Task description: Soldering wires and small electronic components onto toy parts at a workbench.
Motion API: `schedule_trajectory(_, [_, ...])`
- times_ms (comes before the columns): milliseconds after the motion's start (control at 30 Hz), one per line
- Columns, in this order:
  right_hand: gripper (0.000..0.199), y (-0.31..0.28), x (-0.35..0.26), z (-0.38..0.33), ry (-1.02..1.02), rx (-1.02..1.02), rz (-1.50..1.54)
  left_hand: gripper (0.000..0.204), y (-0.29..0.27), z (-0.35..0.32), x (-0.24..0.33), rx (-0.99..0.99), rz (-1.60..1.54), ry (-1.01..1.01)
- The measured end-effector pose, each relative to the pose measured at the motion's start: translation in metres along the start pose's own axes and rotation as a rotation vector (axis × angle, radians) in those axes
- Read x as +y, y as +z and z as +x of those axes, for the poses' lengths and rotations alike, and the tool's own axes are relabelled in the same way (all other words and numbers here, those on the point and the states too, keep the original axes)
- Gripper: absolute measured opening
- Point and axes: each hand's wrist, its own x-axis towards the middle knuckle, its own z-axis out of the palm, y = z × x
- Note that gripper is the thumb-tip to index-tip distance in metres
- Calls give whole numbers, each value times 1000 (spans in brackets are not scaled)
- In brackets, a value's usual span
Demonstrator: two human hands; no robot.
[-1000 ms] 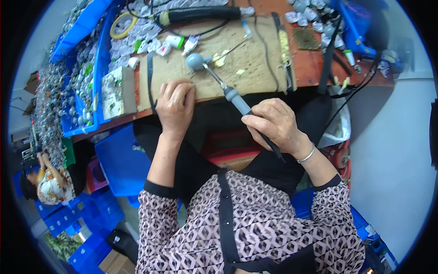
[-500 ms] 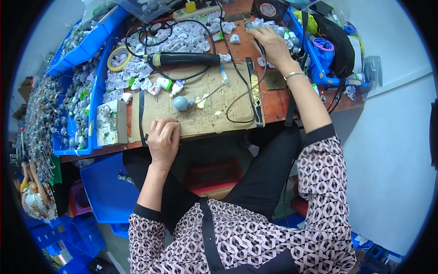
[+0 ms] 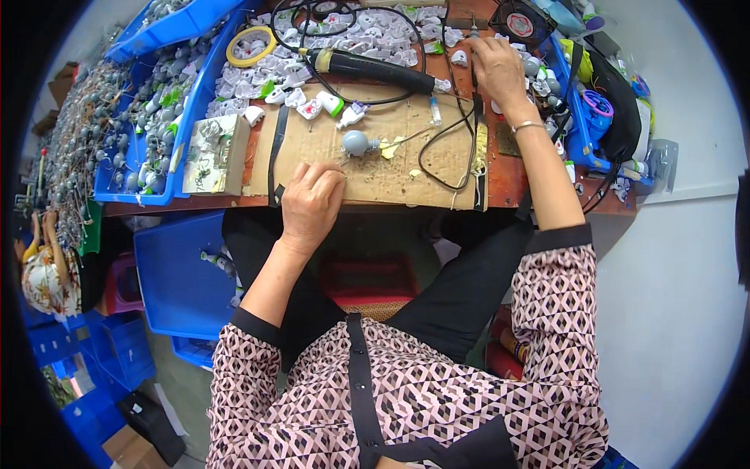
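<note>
Right-hand fingers: the right hand (image 3: 501,74), upper right, has its fingers partly bent over a slim tool (image 3: 474,29); the palm hides the contact, so whether they grip or only touch it cannot be told.
Left-hand fingers: the left hand (image 3: 311,205), centre left, is curled closed at the cardboard's front edge; whether anything thin is pinched inside cannot be told.
Grey bulb: the grey bulb (image 3: 355,143) lies on the cardboard sheet (image 3: 312,137), mid-frame, just beyond the left fingers and apart from them.
Tool handling: a light hold on the handle, with fingertips clear of the far end, would probably serve best.
Black cable: the black cable (image 3: 423,156) loops across the sheet's right side; it is best kept slack and off the bulb.
Steadying: a quiet left hand should avoid nudging the bulb.
White parts: white plastic parts (image 3: 375,48) crowd the desk (image 3: 504,178) at upper centre, so low sweeps could scatter them.
</note>
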Motion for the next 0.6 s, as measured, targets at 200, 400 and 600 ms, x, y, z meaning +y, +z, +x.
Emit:
schedule_trajectory(200, [10,-60,-79,-9,-189,-219,363,12,1,-2,-1,33,22,17])
schedule_trajectory(400, [5,-62,-108,-12,-456,-344,40,13,2,-3,0,18,-11,11])
schedule_trajectory(600, [3,-54,-97,-9,-399,-411,147,13,5,-3,-2,33,-41,10])
